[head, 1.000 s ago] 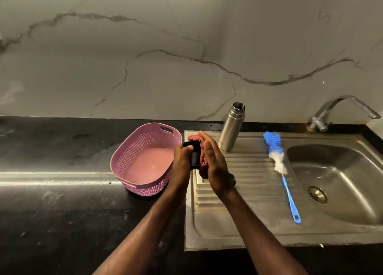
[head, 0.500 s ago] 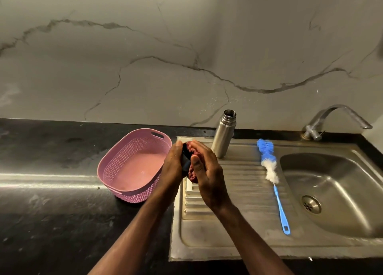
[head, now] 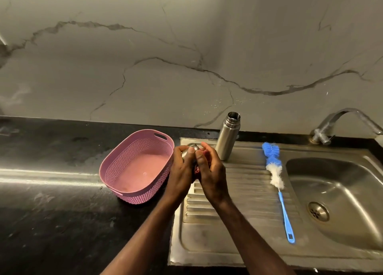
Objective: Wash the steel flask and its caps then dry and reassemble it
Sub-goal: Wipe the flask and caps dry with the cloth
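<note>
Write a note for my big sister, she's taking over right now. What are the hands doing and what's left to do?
Left hand grips a steel cap; right hand presses a red cloth onto it, over the drainboard.
The steel flask stands upright and open, uncapped, behind the hands.
Bottle brush lies on the drainboard; pink basket sits left on the counter.
Washing looks done. Left: finish drying the cap, then fit the caps back on the flask.

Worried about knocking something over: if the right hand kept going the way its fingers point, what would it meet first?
Apart from the red cloth it grips, the right hand points up and away, slightly left. Probably the drainboard's back rim, then the wall; the steel flask stands just right of that line, though depth is unclear.
</note>
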